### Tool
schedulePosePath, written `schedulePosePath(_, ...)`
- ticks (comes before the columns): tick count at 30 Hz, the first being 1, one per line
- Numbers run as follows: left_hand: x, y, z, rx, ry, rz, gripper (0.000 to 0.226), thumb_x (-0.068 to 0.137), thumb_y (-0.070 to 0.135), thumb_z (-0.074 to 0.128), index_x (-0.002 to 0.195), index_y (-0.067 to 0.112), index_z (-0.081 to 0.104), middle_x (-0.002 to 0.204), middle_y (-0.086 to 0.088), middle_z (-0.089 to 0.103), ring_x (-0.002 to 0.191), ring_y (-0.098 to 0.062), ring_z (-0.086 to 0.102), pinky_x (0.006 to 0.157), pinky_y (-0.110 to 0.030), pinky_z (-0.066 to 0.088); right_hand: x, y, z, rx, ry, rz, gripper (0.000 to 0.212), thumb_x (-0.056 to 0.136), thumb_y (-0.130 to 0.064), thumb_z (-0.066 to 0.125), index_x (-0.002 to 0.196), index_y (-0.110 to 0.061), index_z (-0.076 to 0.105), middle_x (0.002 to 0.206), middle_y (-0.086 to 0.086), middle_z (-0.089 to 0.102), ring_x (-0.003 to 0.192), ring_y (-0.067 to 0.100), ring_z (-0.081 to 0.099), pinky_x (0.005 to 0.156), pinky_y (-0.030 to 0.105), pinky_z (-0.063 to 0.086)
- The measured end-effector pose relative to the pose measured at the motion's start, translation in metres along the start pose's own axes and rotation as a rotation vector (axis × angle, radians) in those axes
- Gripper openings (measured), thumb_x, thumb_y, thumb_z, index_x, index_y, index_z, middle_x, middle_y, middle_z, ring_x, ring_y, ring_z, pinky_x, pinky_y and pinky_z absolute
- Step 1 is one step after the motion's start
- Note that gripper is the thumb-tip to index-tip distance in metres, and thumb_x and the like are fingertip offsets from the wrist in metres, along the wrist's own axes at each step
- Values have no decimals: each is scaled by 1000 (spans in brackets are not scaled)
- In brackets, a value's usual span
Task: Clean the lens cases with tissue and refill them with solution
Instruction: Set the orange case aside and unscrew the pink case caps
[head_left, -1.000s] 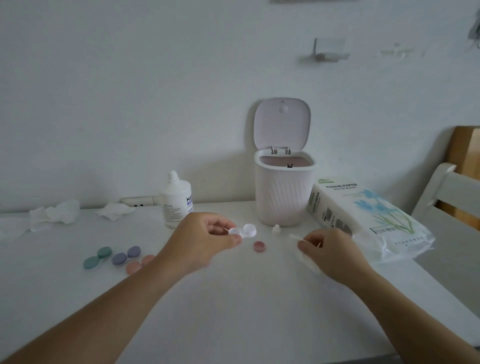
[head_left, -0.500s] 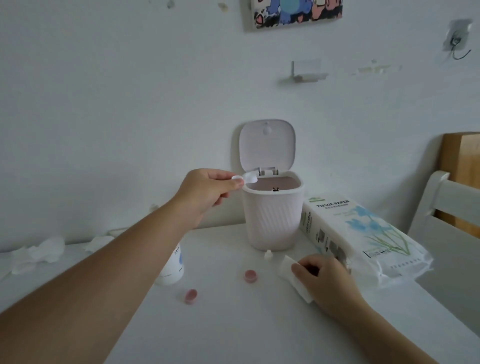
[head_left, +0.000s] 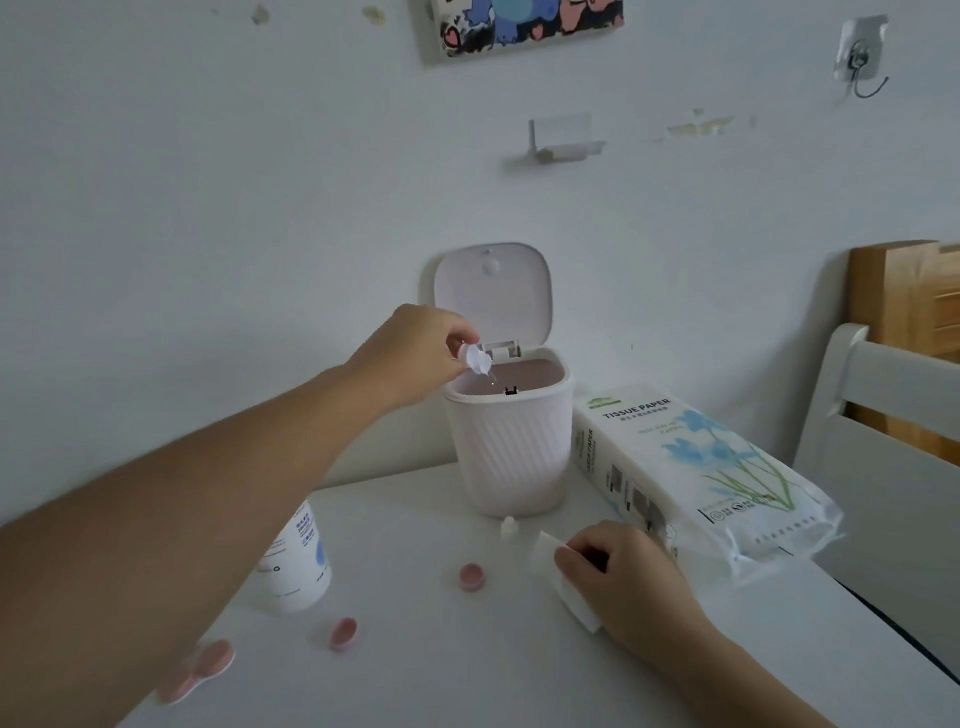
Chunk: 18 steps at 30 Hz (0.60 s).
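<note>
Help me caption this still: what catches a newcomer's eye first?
The left hand tips a white lens case over the open bin at the table's back. Front right, the right hand holds a tissue beside the tissue pack.

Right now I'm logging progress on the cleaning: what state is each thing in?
bin lid: open, upright
lens case: tipped over the bin, held by left hand
tissue: on the table, under right hand
pink caps: off, on table
solution bottle: upright
</note>
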<state>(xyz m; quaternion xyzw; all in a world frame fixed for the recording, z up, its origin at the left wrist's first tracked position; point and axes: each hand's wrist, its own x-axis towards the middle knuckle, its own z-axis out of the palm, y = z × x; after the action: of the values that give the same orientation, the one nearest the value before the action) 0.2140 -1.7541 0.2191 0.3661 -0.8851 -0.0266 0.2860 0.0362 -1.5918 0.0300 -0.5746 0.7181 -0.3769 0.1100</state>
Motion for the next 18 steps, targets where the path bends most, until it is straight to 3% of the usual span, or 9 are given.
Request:
schedulePosePath(3,8,7,-5,268,-131,181,17,95,22,57,99,21,74,93,1,65,89,-23,61,76,-38,49,0,2,1,11,15,-13,27,87,-42,64,75,-18,68,74,-8,64,69,1,57,55,14,37)
schedulePosePath(6,11,9,-5,512,-196,354,25,96,10,48,102,21,70,98,0,63,92,-23,56,80,-43,49,0,2,1,15,19,-19,27,87,-43,64,76,-18,68,75,-7,65,70,2,57,56,14,37)
schedulePosePath(12,8,6,-5,714,-91,553,27,95,-2,43,92,17,63,81,-1,53,75,-21,38,69,-38,44,1,3,2,3,16,-18,29,87,-44,63,76,-17,67,74,-7,64,67,3,57,58,19,40)
schedulePosePath(15,7,4,-8,705,-1,642,27,82,-14,55,76,12,59,71,-7,55,67,-24,38,57,-37,41,1,3,3,4,22,-16,27,86,-44,63,74,-20,66,73,-9,63,69,0,56,53,15,35)
schedulePosePath(18,6,5,-10,722,5,673,28,76,-18,57,72,10,58,68,-9,55,64,-27,47,55,-35,38,1,3,3,4,20,-14,27,86,-45,62,74,-21,67,74,-10,63,69,0,56,54,16,37)
